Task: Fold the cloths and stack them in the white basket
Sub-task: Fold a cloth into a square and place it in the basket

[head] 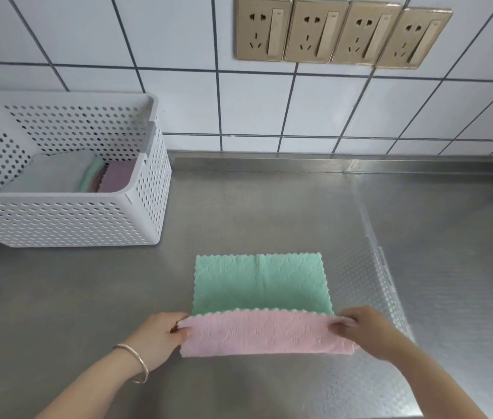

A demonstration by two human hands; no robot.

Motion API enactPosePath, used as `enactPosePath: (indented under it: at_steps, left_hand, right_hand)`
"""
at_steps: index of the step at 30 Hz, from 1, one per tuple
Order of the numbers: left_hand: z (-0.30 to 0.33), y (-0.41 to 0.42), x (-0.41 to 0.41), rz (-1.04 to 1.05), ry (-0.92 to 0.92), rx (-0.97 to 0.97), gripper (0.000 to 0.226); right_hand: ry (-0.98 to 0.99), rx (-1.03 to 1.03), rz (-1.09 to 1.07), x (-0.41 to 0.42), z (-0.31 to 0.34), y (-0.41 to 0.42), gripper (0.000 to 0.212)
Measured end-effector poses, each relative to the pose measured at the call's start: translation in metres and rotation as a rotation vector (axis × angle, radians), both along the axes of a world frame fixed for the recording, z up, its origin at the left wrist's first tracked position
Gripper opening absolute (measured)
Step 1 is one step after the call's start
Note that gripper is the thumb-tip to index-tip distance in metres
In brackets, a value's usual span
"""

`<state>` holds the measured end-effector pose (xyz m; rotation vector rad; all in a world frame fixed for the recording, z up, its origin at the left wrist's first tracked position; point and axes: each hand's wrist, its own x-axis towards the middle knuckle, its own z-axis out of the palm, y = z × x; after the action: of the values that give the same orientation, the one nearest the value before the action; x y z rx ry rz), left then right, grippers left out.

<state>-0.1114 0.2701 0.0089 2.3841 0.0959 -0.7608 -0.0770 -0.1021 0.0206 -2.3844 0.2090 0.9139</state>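
Pink-green cloth (260,300) half folded; left hand (160,334), right hand (363,329) pinch near corners, forearms angled inward.

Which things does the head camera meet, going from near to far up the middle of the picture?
Pink flap of the cloth, pinched by the left hand and right hand → green side of the cloth → bare steel counter → tiled wall → sockets.

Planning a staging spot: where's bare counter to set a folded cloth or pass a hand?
Free: steel counter between white basket and cloth; the strip behind the cloth to the tiled wall; far right counter. Crowded: near edge, where left hand and right hand pinch the cloth's corners.
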Motion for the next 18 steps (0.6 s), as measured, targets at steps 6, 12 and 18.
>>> enactPosePath:
  at_steps: [6,12,18]
  left_hand:
    - [0.004,-0.014,0.029,0.293,-0.052,-0.18,0.017]
    - [-0.026,-0.031,0.066,0.548,-0.064,-0.061,0.023]
    - [-0.036,-0.041,0.079,0.613,-0.114,0.018,0.023]
  right_hand:
    - [-0.116,0.112,-0.305,0.026,-0.001,0.01,0.021]
    - [-0.171,0.112,-0.443,0.054,-0.022,0.041,0.021]
    - [-0.243,0.024,-0.517,0.063,-0.032,0.047,0.027]
